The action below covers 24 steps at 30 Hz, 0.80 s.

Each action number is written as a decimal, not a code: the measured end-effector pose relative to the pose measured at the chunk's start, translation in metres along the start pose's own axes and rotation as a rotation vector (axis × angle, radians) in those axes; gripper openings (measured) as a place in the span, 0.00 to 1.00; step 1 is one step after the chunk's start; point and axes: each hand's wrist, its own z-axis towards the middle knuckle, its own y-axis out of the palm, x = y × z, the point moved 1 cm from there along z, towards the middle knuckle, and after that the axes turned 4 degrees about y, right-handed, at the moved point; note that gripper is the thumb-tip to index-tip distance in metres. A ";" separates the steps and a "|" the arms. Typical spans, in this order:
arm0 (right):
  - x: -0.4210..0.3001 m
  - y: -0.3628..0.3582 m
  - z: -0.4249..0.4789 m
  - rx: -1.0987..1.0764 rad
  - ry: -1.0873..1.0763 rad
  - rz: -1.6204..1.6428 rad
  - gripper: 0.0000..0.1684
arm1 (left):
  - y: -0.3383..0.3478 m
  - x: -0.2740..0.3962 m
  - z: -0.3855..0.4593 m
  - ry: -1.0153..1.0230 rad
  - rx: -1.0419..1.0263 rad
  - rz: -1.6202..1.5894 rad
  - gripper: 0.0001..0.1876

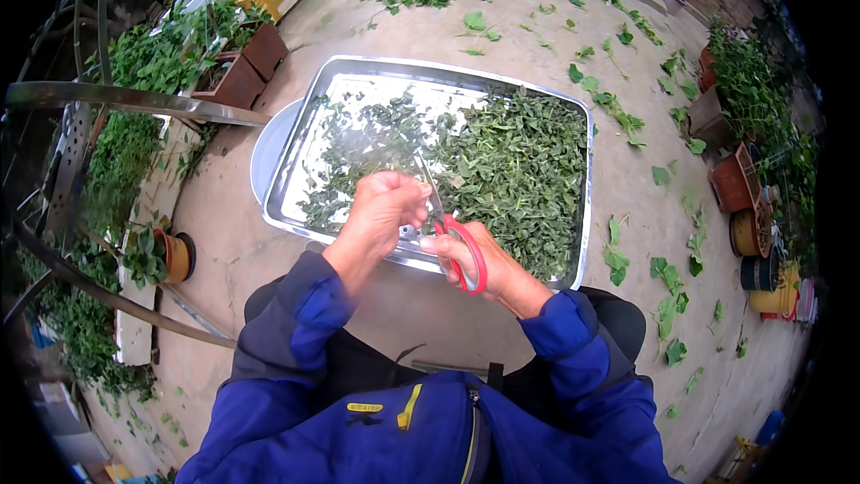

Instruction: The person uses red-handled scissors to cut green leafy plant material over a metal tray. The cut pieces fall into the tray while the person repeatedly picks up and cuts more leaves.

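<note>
Red-handled scissors (478, 262) are in my right hand (497, 262), over the near side of a shiny metal tray (590, 215). Their blades point away from me and look nearly closed. Just left of the blades, my left hand (383, 205) has its thumb and forefinger pinched together. Any small piece between those fingertips is too small to make out. Below the hands, wilted green leaves (517, 175) lie in the tray, thick on the right and thinly scattered on the left, where bright metal shows through.
A pale round basin (265, 148) shows under the tray's left edge. Leafy vine cuttings (608, 107) lie about the concrete floor (322, 27). Brown planters (232, 81) and a curved metal bar (134, 97) are on the left; potted plants (736, 178) line the right.
</note>
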 end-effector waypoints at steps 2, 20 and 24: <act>0.000 0.001 0.001 0.017 0.011 0.005 0.22 | -0.001 -0.003 0.002 -0.004 0.003 0.003 0.06; -0.002 -0.027 -0.004 0.290 -0.008 -0.069 0.24 | -0.107 0.022 0.047 0.299 0.614 1.415 0.14; -0.008 -0.022 -0.011 0.251 -0.033 -0.072 0.21 | -0.157 0.035 0.060 0.093 0.615 1.470 0.12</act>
